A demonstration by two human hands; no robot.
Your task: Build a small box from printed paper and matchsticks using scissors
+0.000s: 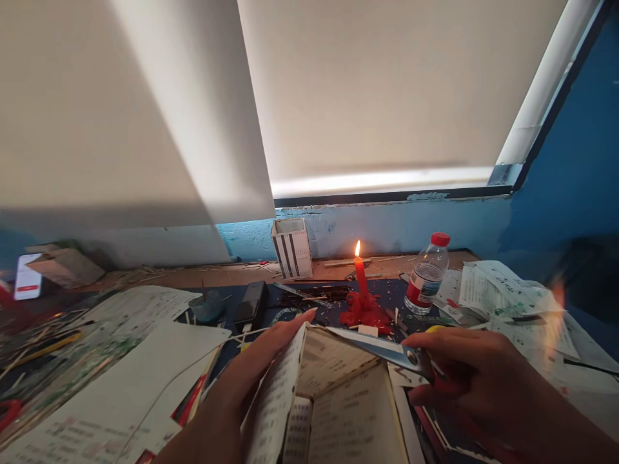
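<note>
My left hand [242, 380] is closed around the left side of an open-topped box [351, 412] made of printed card, at the bottom middle. Printed text shows on its inner walls. In my right hand [483, 374] is a pair of scissors [396, 351], held by the handles. Their blades lie along the far rim of the box, pointing left, and appear to touch it. Just beyond stands a lit red candle [361, 277] in a mound of melted red wax [365, 314].
A striped card box [293, 248] stands against the wall. A red-capped plastic bottle [427, 274] is right of the candle. A black box-shaped object [251, 305] lies on the left. Paper sheets [512, 296] cover the right side, and a phone [29, 277] stands far left.
</note>
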